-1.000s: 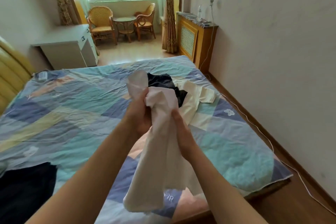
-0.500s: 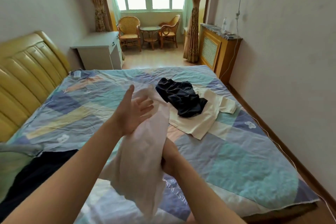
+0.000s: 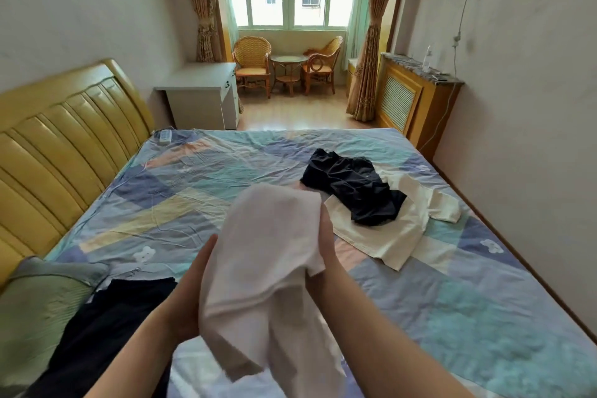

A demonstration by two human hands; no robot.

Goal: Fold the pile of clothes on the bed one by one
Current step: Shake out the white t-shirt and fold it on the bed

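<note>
I hold a white garment bunched in the air above the bed. My left hand lies against its left side, mostly hidden behind the cloth. My right hand grips its upper right edge, fingers buried in the fabric. The lower part of the garment hangs down between my forearms. Further back on the right of the bed lies a dark navy garment crumpled on top of a spread cream shirt. A black garment lies flat at the near left.
A yellow padded headboard runs along the left. A green-grey pillow sits at the near left. Beyond the bed stand a white desk, wicker chairs and a wooden radiator cover. A wall closes the right side.
The view has swung left and up. My right hand has risen from the garment's lower part to its upper right edge; my left hand has dropped to its left side. The garment is more bunched.
</note>
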